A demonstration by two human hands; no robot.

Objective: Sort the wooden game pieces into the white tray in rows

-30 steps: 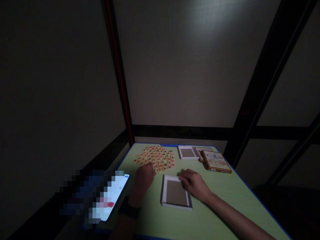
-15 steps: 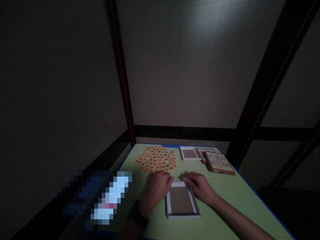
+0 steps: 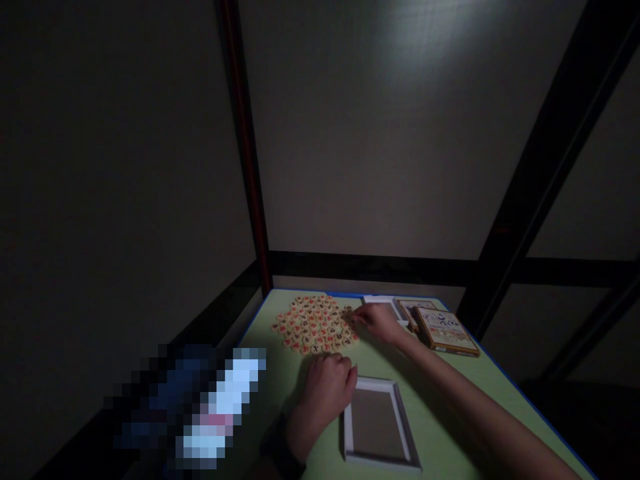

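A patch of small round pale tiles with red and black marks (image 3: 313, 323) lies flat at the far left of the green table (image 3: 450, 393). My right hand (image 3: 380, 322) reaches across to the tiles' right edge, fingers curled at a tile; whether it grips one is hidden. My left hand (image 3: 326, 387) rests loosely closed against the top left corner of the near white-rimmed tray (image 3: 379, 423), which holds nothing. A dark band sits on my left wrist.
A second white tray (image 3: 387, 305) lies behind my right hand. Two orange-edged boxes (image 3: 444, 329) sit at the far right. A blurred bright screen (image 3: 220, 407) stands off the table's left edge. Dark beams and a red post rise behind.
My right hand left the near tray's corner and reached forward to the tiles. My left hand moved from the tiles back to the tray. The tray now lies closer to me.
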